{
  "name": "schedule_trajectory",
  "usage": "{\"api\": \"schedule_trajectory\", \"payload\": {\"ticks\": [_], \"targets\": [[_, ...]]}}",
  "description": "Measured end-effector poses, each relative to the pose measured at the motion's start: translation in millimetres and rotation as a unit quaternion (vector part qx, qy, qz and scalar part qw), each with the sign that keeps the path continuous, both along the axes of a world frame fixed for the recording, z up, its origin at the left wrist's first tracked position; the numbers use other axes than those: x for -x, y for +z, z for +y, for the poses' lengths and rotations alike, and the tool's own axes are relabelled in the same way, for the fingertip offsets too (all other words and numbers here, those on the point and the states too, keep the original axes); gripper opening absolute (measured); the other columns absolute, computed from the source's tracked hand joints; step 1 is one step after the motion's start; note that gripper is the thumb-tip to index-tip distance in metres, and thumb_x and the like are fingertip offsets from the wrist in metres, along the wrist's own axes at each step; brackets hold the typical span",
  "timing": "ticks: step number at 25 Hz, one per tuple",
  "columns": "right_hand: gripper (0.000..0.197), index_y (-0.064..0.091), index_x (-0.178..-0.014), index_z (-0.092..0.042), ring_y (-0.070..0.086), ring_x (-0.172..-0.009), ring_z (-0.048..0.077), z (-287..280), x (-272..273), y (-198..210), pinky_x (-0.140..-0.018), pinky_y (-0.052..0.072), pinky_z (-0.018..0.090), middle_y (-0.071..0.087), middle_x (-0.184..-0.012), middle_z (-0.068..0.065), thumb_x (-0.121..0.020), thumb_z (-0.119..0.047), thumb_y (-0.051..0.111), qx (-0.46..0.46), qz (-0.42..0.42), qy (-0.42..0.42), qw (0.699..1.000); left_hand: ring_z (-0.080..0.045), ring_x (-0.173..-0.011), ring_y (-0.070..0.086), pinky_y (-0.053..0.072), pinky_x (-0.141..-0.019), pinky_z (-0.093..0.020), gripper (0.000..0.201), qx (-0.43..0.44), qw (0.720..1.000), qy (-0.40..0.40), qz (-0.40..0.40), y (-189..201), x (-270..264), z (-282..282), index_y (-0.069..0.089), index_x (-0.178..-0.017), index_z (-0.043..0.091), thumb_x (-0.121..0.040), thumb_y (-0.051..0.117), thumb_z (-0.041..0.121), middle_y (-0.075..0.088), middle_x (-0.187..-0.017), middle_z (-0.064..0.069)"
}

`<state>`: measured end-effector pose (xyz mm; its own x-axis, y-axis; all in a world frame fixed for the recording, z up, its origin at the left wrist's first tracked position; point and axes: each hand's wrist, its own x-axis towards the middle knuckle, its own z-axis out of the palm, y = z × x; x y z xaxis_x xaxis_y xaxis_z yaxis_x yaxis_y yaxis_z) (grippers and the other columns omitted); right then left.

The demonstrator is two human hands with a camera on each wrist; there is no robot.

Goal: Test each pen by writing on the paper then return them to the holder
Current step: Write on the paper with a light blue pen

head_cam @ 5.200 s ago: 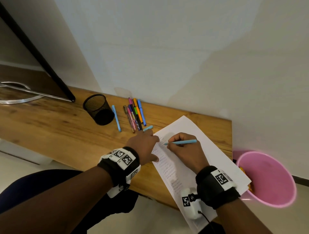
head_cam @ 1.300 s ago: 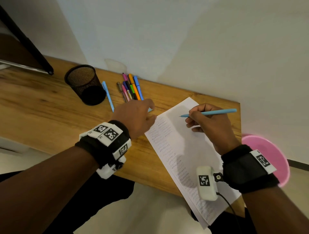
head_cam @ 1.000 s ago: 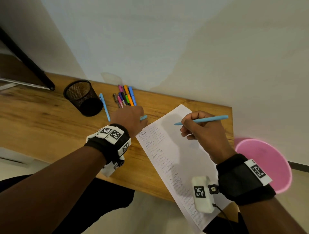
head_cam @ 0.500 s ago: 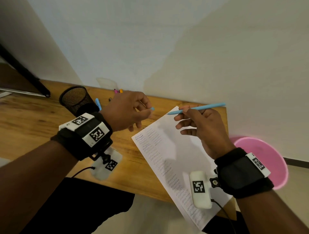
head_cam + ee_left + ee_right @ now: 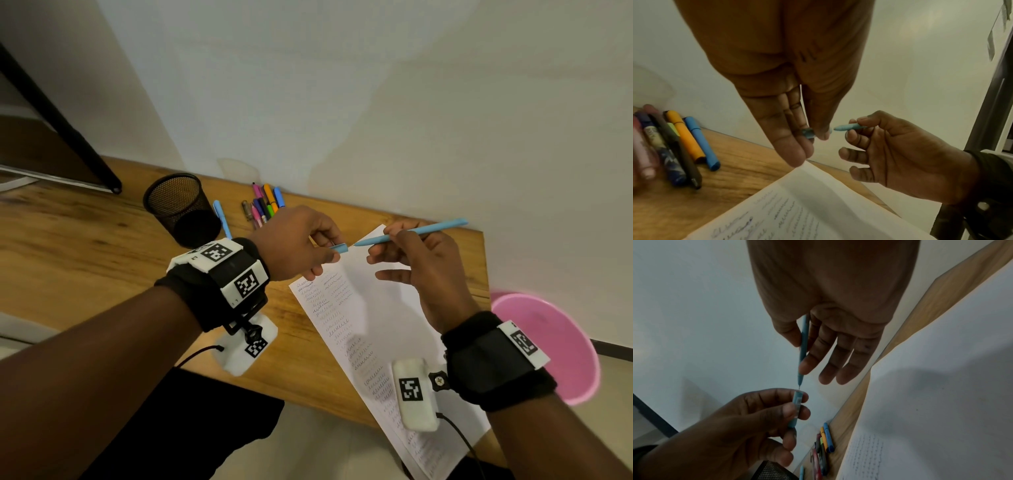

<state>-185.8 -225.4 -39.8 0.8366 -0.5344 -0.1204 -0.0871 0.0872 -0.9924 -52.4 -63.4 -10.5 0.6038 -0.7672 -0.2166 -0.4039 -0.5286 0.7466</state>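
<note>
Soft even indoor light, dim grainy wrist views, wide-angle bending at edges, faint hand shadows on paper [image 5: 383,318], blurred pens [image 5: 663,146] at left

A wooden desk [image 5: 85,260] ran across the middle of the head view, its far edge against a pale wall. On it, left of centre, stood a black mesh holder [image 5: 180,209]; just to its right lay a single light-blue pen [image 5: 221,219], and further right, near the wall, a cluster of coloured pens [image 5: 263,205]. A sheet of paper [image 5: 383,329] bearing rows of scribbles lay at lower right, overhanging the desk's near edge.
</note>
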Motion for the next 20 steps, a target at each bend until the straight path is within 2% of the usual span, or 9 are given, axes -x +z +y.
{"api": "schedule_trajectory", "payload": {"ticks": [5,10,12,17,20], "targets": [[0.016,0.063,-0.101,-0.006,0.075,-0.085,0.03,6,-2,-5,-0.07,0.061,0.036,0.077,-0.089,0.014,-0.102,-0.018,0.053,0.021,0.011,0.04,0.999,-0.009,-0.061,0.073,0.061,-0.058,-0.024,0.02,0.016,1.0,-0.013,0.003,4,6,-7,0.071,-0.108,0.014,-0.088,0.073,0.016,0.072,-0.094,0.002],[0.019,0.068,-0.103,-0.003,0.074,-0.075,0.026,2,-1,-6,-0.069,0.061,0.037,0.075,-0.084,0.01,-0.098,-0.019,0.061,0.021,0.009,0.04,0.999,-0.009,-0.06,0.072,0.06,-0.056,-0.024,0.018,0.017,1.0,-0.011,-0.006,5,9,-12,0.071,-0.107,0.015,-0.088,0.073,0.016,0.071,-0.094,0.003],[0.019,0.07,-0.103,-0.004,0.074,-0.072,0.027,0,1,-6,-0.065,0.06,0.036,0.075,-0.083,0.009,-0.096,-0.021,0.064,0.026,0.011,0.046,0.999,-0.011,-0.06,0.072,0.061,-0.056,-0.025,0.018,0.016,1.0,-0.008,-0.01,5,9,-13,0.072,-0.105,0.015,-0.088,0.073,0.014,0.071,-0.094,0.002],[0.024,0.071,-0.102,-0.005,0.076,-0.069,0.031,3,4,-5,-0.059,0.057,0.033,0.076,-0.084,0.01,-0.093,-0.027,0.068,0.015,0.032,0.054,0.998,-0.014,-0.058,0.072,0.059,-0.053,-0.023,0.013,0.024,1.0,0.009,0.0,4,11,-12,0.074,-0.092,0.022,-0.083,0.078,0.014,0.072,-0.087,0.005],[0.023,0.071,-0.101,-0.007,0.075,-0.07,0.029,4,2,-6,-0.061,0.058,0.035,0.077,-0.087,0.01,-0.095,-0.028,0.066,0.005,0.031,0.048,0.998,-0.016,-0.057,0.073,0.059,-0.052,-0.026,0.013,0.038,0.999,0.023,0.023,2,14,-13,0.073,-0.093,0.015,-0.082,0.079,0.014,0.073,-0.085,-0.001]]}}
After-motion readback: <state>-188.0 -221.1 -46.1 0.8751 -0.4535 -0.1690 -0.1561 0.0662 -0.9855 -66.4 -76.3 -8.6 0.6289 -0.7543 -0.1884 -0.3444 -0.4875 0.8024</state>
